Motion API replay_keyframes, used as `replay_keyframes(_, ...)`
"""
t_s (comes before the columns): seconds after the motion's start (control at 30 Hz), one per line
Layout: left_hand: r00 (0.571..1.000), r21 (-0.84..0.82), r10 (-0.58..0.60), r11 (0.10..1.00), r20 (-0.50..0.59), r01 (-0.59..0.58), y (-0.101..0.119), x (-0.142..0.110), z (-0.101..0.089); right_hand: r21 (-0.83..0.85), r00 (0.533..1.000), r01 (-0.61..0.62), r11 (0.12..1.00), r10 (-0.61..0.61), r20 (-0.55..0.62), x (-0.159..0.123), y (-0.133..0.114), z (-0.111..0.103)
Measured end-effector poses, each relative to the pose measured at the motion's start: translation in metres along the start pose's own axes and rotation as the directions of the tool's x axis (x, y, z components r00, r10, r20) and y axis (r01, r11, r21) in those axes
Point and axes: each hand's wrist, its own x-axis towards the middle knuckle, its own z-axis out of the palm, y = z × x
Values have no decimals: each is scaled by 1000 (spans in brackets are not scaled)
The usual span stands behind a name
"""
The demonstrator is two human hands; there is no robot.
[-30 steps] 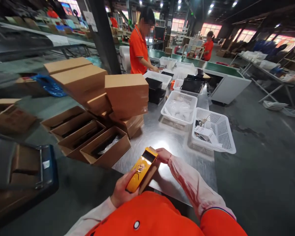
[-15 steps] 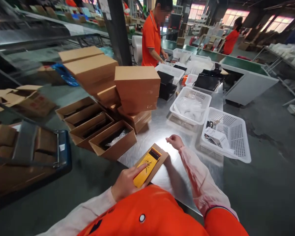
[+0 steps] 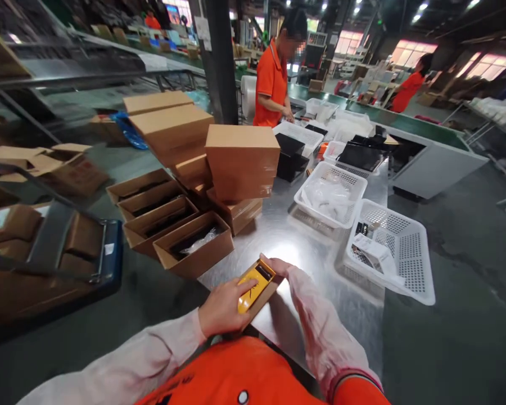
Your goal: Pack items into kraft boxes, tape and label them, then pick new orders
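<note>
A narrow yellow box [image 3: 253,290] with dark handwriting and a dark panel at its far end lies on a brown cardboard piece [image 3: 265,301], close to my body. My left hand [image 3: 225,306] grips the yellow box from the left, thumb laid across its top. At the far end, my right hand [image 3: 277,266] has its fingertips closed on the box's corner; the cardboard's edge is just below them. Part of the box's near end is hidden under my left hand.
Open cartons [image 3: 194,247] stand left of the metal table [image 3: 287,236], beside stacked closed cartons [image 3: 242,160]. Two white baskets [image 3: 413,253] [image 3: 331,191] hold small parts and clear bags on the right. A co-worker in orange [image 3: 271,79] stands across the table.
My right hand has come left and down from above the table onto the far end of the yellow box. My left hand still holds the box. The view has shifted slightly.
</note>
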Motion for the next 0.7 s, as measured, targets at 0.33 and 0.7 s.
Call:
replay_keyframes(0.33,972,50,-64,997,227,53,-28,-58,-25,-152,998,-59,987,57,-20,4,-19,16)
replay_keyframes(0.7,951,73,-143,989,273,128,-74,-84,33,-304,998,-50,951,36,-53,12,-29,13)
